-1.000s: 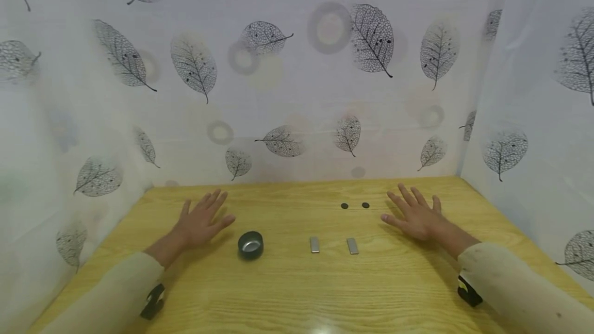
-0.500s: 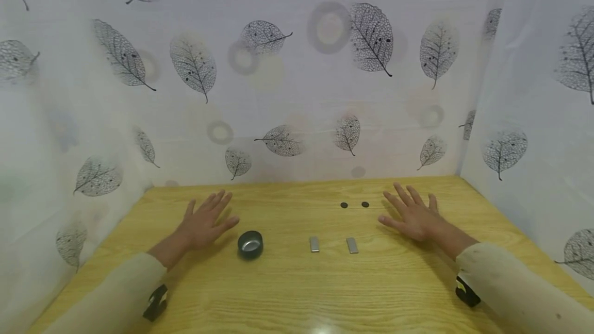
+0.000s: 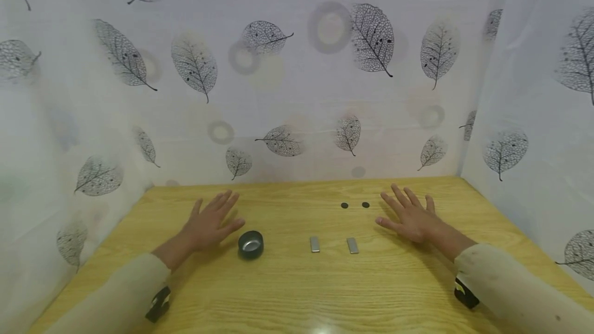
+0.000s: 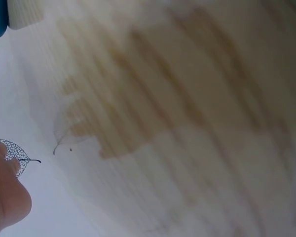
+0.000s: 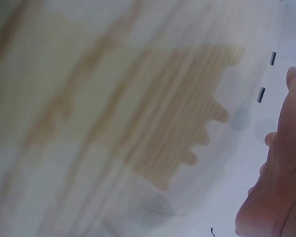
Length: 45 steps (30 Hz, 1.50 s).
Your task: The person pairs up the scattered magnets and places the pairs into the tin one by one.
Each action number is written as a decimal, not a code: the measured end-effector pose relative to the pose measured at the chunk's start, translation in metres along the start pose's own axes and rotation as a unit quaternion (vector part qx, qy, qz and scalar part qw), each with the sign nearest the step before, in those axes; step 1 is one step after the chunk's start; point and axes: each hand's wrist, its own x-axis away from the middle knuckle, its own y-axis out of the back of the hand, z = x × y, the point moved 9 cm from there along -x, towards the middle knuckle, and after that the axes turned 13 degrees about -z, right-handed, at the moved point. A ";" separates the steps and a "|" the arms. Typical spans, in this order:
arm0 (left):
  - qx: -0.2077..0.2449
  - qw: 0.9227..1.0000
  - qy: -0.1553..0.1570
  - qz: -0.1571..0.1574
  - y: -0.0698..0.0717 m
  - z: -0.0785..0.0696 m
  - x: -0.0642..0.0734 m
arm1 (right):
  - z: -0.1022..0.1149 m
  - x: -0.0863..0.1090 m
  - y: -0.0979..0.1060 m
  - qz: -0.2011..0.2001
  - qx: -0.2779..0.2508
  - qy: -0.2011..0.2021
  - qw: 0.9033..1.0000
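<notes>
The left hand (image 3: 210, 228) and right hand (image 3: 414, 222) sit further inward than before, fingers spread apart, with the round metal bowl (image 3: 250, 245) at the left hand's four o'clock and the nearer rectangular block (image 3: 352, 246), axis roughly twelve-to-six, at the right hand's eight.

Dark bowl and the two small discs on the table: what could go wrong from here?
The left hand has its thumb close to the dark bowl, so a sideways move might knock it. The two dark discs look thin and flat, so pinching them may be hard. The right hand has fingertips near one disc and could nudge it.
</notes>
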 end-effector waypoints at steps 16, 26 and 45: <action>0.007 1.000 0.004 0.002 -0.001 -0.003 0.000 | 0.002 -0.001 -0.001 -0.001 0.007 0.004 1.000; 0.015 1.000 0.004 0.010 -0.005 -0.008 -0.001 | 0.004 -0.001 -0.002 0.003 -0.001 0.006 1.000; 0.017 1.000 -0.015 0.007 -0.008 -0.021 -0.002 | 0.008 0.000 -0.005 0.005 -0.006 0.007 1.000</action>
